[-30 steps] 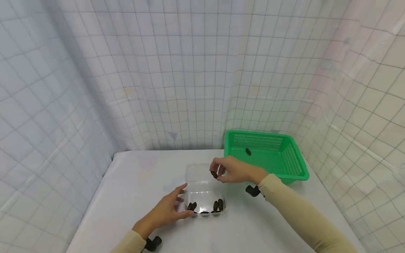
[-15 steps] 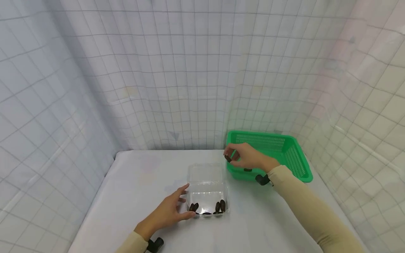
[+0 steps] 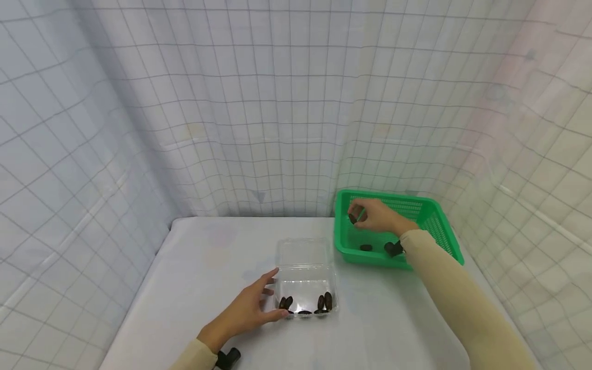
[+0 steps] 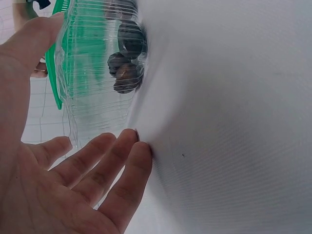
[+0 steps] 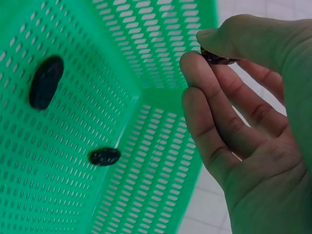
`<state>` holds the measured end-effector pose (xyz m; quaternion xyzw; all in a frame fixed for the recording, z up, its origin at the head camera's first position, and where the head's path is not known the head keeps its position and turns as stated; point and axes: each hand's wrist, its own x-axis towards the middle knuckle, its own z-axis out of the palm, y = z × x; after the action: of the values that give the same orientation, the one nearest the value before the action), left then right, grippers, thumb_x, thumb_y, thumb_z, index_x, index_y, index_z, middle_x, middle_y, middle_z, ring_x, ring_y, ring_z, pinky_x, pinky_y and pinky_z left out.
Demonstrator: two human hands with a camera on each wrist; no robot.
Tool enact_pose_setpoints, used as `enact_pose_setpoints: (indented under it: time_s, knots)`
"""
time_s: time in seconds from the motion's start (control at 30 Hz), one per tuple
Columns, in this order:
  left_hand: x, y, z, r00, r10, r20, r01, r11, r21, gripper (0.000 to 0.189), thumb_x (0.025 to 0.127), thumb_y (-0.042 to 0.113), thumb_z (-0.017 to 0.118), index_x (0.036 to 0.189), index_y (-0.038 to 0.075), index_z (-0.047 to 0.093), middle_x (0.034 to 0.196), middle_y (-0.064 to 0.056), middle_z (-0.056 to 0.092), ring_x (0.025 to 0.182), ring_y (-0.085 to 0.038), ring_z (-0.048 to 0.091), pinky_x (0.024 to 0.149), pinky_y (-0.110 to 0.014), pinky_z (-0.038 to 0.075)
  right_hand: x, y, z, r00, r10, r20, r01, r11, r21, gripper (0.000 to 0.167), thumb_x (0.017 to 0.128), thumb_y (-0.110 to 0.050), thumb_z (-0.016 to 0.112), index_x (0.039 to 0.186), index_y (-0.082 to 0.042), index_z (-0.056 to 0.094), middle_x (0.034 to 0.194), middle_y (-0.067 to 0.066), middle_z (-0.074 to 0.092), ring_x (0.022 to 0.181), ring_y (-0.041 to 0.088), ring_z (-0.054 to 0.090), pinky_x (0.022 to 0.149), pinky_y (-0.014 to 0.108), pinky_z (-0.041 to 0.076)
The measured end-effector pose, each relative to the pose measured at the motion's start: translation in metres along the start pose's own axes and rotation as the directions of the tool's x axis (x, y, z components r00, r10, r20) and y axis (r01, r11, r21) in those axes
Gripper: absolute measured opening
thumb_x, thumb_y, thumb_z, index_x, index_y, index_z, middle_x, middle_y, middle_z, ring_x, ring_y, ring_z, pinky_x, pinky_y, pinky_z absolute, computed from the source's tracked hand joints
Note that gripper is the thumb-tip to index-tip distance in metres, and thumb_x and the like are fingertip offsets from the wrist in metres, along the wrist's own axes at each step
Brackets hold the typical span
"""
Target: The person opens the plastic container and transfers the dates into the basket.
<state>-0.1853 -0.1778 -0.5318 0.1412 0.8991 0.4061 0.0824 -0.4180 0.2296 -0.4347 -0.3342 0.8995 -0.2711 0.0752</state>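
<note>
My right hand (image 3: 376,216) is over the green basket, pinching a dark brown, glossy date (image 5: 217,57) between thumb and fingers. Two more dates lie on the basket floor in the right wrist view, a longer date (image 5: 47,83) and a smaller date (image 5: 105,156) near the wall. At the left of a clear plastic clamshell box (image 3: 305,277), my left hand (image 3: 252,308) has its fingers loosely spread along the side. Its thumb touches the front left corner. Several dates (image 3: 325,302) lie along the box's front side, in two groups with one between them.
The green basket (image 3: 398,261) stands at the right back of the white table (image 3: 208,267). The clamshell's raised lid (image 3: 302,252) points toward the back. Gridded white curtains (image 3: 277,128) enclose the table behind and on both sides.
My right hand has moved from above the clamshell's lid back and right to over the basket, still holding the date. The left hand stays by the box, while the head view shifts slightly.
</note>
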Motion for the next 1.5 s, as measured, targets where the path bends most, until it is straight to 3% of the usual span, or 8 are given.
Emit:
enact_pose_setpoints:
  time_s: [0.4, 0.67, 0.8, 0.93, 1.03, 1.13, 1.23, 1.5]
  knots:
    - [-0.005, 0.001, 0.010, 1.000, 0.004, 0.028, -0.003, 0.999, -0.033, 0.115, 0.095, 0.048, 0.098, 0.183, 0.010, 0.035, 0.170, -0.020, 0.062, 0.143, -0.040, 0.073, 0.115, -0.060, 0.066, 0.006, 0.031, -0.001, 0.993, 0.107, 0.052, -0.105, 0.994, -0.042, 0.036, 0.103, 0.000, 0.082, 0.138, 0.003, 0.074, 0.124, 0.025, 0.082, 0.111, 0.041, 0.080, 0.087, 0.047, 0.072]
    - [-0.002, 0.003, 0.013, 0.999, 0.027, 0.041, -0.025, 0.999, -0.026, 0.114, 0.097, 0.048, 0.097, 0.183, 0.009, 0.034, 0.170, -0.020, 0.062, 0.142, -0.038, 0.073, 0.115, -0.058, 0.066, 0.032, 0.146, 0.027, 0.988, 0.156, 0.002, -0.156, 0.988, -0.010, 0.042, 0.098, -0.022, 0.093, 0.138, -0.017, 0.078, 0.121, 0.010, 0.083, 0.110, 0.032, 0.079, 0.087, 0.044, 0.071]
    - [-0.003, 0.004, 0.010, 0.999, 0.031, 0.043, -0.030, 0.999, -0.019, 0.113, 0.097, 0.049, 0.096, 0.183, 0.010, 0.034, 0.169, -0.020, 0.062, 0.142, -0.038, 0.074, 0.114, -0.057, 0.067, 0.032, 0.165, 0.033, 0.986, 0.166, 0.001, -0.166, 0.986, -0.001, 0.051, 0.099, -0.017, 0.091, 0.147, -0.016, 0.075, 0.133, 0.014, 0.083, 0.123, 0.037, 0.080, 0.095, 0.048, 0.073]
    - [-0.003, 0.005, 0.009, 0.999, 0.028, 0.042, -0.028, 1.000, -0.010, 0.114, 0.097, 0.051, 0.096, 0.183, 0.010, 0.034, 0.169, -0.019, 0.062, 0.142, -0.037, 0.074, 0.114, -0.058, 0.066, 0.012, 0.103, 0.019, 0.981, 0.194, 0.025, -0.193, 0.981, -0.029, 0.053, 0.101, -0.009, 0.085, 0.152, -0.005, 0.071, 0.143, 0.025, 0.080, 0.134, 0.046, 0.076, 0.104, 0.055, 0.071]
    - [-0.003, 0.005, 0.009, 0.999, 0.026, 0.040, -0.026, 1.000, -0.006, 0.114, 0.097, 0.051, 0.096, 0.183, 0.010, 0.034, 0.169, -0.019, 0.062, 0.142, -0.037, 0.074, 0.114, -0.058, 0.066, 0.007, 0.088, 0.016, 0.983, 0.182, 0.015, -0.181, 0.981, -0.065, 0.050, 0.100, -0.007, 0.082, 0.148, -0.001, 0.073, 0.140, 0.028, 0.080, 0.131, 0.049, 0.076, 0.102, 0.059, 0.071]
    - [-0.003, 0.006, 0.009, 0.999, 0.026, 0.040, -0.026, 1.000, -0.005, 0.114, 0.097, 0.051, 0.096, 0.183, 0.009, 0.034, 0.168, -0.020, 0.063, 0.141, -0.038, 0.075, 0.114, -0.058, 0.066, 0.012, 0.121, 0.026, 0.993, 0.118, -0.024, -0.120, 0.990, -0.078, 0.045, 0.101, -0.012, 0.082, 0.145, -0.006, 0.077, 0.135, 0.023, 0.083, 0.124, 0.042, 0.080, 0.098, 0.057, 0.071]
    - [-0.004, 0.007, 0.009, 0.999, 0.030, 0.039, -0.030, 1.000, -0.007, 0.113, 0.097, 0.050, 0.096, 0.183, 0.008, 0.034, 0.168, -0.021, 0.063, 0.141, -0.039, 0.075, 0.114, -0.059, 0.066, 0.014, 0.131, 0.030, 0.993, 0.106, -0.044, -0.109, 0.990, -0.093, 0.043, 0.102, -0.014, 0.082, 0.144, -0.009, 0.078, 0.134, 0.020, 0.084, 0.123, 0.040, 0.080, 0.099, 0.057, 0.071]
    - [-0.003, 0.006, 0.006, 0.998, 0.022, 0.054, -0.021, 1.000, -0.011, 0.115, 0.098, 0.051, 0.095, 0.184, 0.008, 0.032, 0.170, -0.021, 0.061, 0.144, -0.041, 0.073, 0.117, -0.062, 0.064, -0.006, 0.067, 0.012, 0.994, 0.087, -0.063, -0.090, 0.994, -0.060, 0.043, 0.099, -0.006, 0.075, 0.140, 0.002, 0.079, 0.132, 0.025, 0.083, 0.125, 0.047, 0.078, 0.103, 0.062, 0.069]
